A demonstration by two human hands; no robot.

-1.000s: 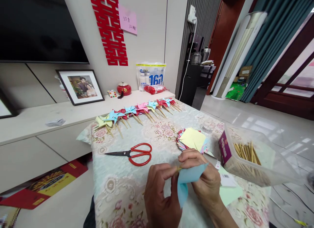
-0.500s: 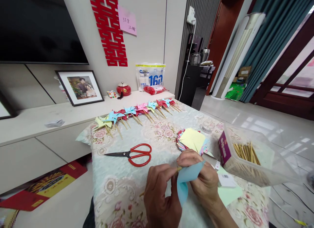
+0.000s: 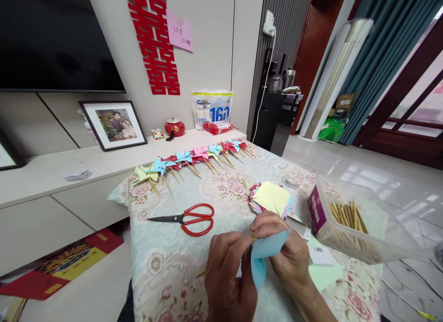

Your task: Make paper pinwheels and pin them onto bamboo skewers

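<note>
My left hand (image 3: 230, 271) is closed around a thin wooden stick (image 3: 200, 274); one end pokes out on the left of the hand, the other shows at the fingertips. My right hand (image 3: 289, 253) pinches a curled blue paper pinwheel (image 3: 266, 250) against that tip, so the fingertips of both hands meet. Where paper and stick join is hidden by the fingers. Left of my hands lie red-handled scissors (image 3: 187, 218), their blades apart. Just beyond my right hand is a stack of coloured paper squares (image 3: 272, 196), a yellow one on top.
A row of finished pinwheels (image 3: 194, 157) lines the table's far edge. On the right stands a clear plastic box (image 3: 346, 239) of wooden sticks (image 3: 349, 216). Near it are a small round clear container (image 3: 293, 179), a small white box (image 3: 320, 256) and green paper (image 3: 325, 276).
Both hands stay nearly in place, holding the stick and the blue paper. The paper has shifted very slightly; the view has tilted a little.
</note>
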